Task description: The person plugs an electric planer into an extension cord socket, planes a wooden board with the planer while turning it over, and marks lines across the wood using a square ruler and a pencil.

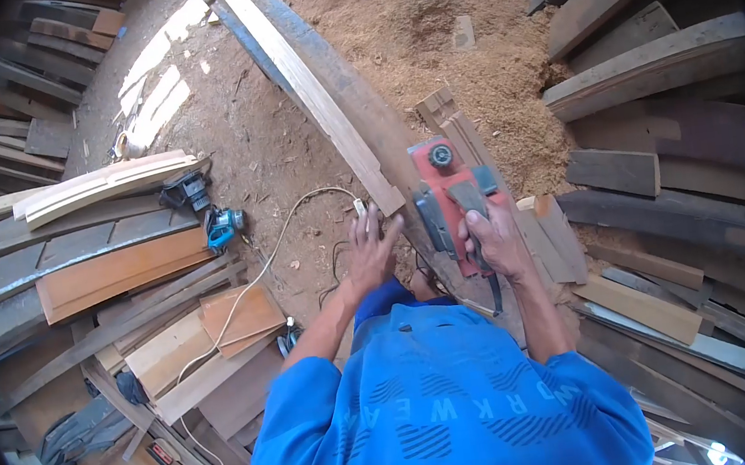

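Observation:
A red electric planer with a dark round knob rests on the plank bench right of centre. My right hand is wrapped round its rear handle. My left hand has its fingers apart, at the near end of a long pale wooden strip; whether the fingertips touch the wood I cannot tell. A white cord connector lies just beyond those fingertips. The strip runs away from me along the grey plank bench.
Sawdust and shavings cover the ground at the far right. Stacked boards line the right side. On the left are more boards, a teal power tool, a dark power tool and a pale cord crossing the floor.

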`<action>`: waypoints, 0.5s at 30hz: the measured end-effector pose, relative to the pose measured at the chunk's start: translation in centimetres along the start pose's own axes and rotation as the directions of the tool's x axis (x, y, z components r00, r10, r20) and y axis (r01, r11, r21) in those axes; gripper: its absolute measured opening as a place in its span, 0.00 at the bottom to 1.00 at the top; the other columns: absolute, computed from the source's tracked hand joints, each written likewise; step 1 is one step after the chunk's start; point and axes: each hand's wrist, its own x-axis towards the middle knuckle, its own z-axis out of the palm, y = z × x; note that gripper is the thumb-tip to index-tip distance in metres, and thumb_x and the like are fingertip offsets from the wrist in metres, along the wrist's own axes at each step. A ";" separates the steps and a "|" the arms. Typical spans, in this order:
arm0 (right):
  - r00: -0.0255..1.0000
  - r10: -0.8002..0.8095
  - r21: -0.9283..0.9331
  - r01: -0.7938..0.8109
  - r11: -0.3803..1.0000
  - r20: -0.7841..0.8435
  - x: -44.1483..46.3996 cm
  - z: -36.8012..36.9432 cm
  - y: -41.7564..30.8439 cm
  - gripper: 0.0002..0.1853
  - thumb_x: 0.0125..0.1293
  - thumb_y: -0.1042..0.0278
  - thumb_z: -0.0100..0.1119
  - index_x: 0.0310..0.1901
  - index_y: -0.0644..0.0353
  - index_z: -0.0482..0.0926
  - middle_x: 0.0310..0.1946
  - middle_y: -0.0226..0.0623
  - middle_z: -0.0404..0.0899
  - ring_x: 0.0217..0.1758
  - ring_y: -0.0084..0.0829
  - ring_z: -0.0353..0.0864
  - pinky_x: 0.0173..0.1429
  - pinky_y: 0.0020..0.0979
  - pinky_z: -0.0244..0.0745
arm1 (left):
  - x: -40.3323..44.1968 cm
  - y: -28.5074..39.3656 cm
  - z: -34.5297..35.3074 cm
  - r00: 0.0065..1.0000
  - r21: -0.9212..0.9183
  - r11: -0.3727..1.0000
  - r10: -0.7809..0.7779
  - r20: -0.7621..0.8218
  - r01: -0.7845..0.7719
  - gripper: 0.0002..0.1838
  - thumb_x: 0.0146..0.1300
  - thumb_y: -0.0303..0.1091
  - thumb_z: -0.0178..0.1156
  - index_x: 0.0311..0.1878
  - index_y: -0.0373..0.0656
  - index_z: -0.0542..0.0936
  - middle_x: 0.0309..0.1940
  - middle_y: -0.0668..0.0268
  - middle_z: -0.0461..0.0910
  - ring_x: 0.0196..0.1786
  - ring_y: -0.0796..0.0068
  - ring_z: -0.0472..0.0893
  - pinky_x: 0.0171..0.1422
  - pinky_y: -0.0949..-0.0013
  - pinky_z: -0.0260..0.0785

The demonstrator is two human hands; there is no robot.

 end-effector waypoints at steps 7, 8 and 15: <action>0.979 0.013 -0.079 0.004 0.997 0.204 0.3 3.8 1.4 0.36 0.76 0.40 0.54 0.68 0.65 0.66 0.29 0.28 0.77 0.28 0.19 0.77 0.32 0.26 0.75 | -9.6 2.6 4.1 0.776 -0.076 0.886 -0.356 0.521 0.458 0.35 0.56 0.44 0.72 0.70 0.54 0.78 0.82 0.36 0.46 0.81 0.29 0.51 0.81 0.31 0.48; 0.970 0.025 -0.093 -0.002 0.996 0.243 0.2 4.0 1.6 0.44 0.75 0.37 0.54 0.76 0.68 0.60 0.28 0.30 0.77 0.28 0.20 0.77 0.33 0.27 0.76 | -9.6 2.4 4.4 0.780 -0.072 0.887 -0.359 0.512 0.456 0.35 0.57 0.45 0.71 0.69 0.54 0.78 0.81 0.36 0.49 0.80 0.29 0.53 0.80 0.33 0.50; 0.969 0.010 -0.193 0.039 0.980 0.245 0.4 5.7 6.0 0.48 0.74 0.37 0.54 0.84 0.54 0.46 0.41 0.49 0.84 0.40 0.38 0.85 0.47 0.38 0.80 | -7.8 1.2 7.1 0.800 -0.245 0.868 -0.243 0.548 0.432 0.34 0.57 0.43 0.69 0.69 0.49 0.77 0.70 0.43 0.71 0.73 0.40 0.68 0.73 0.45 0.66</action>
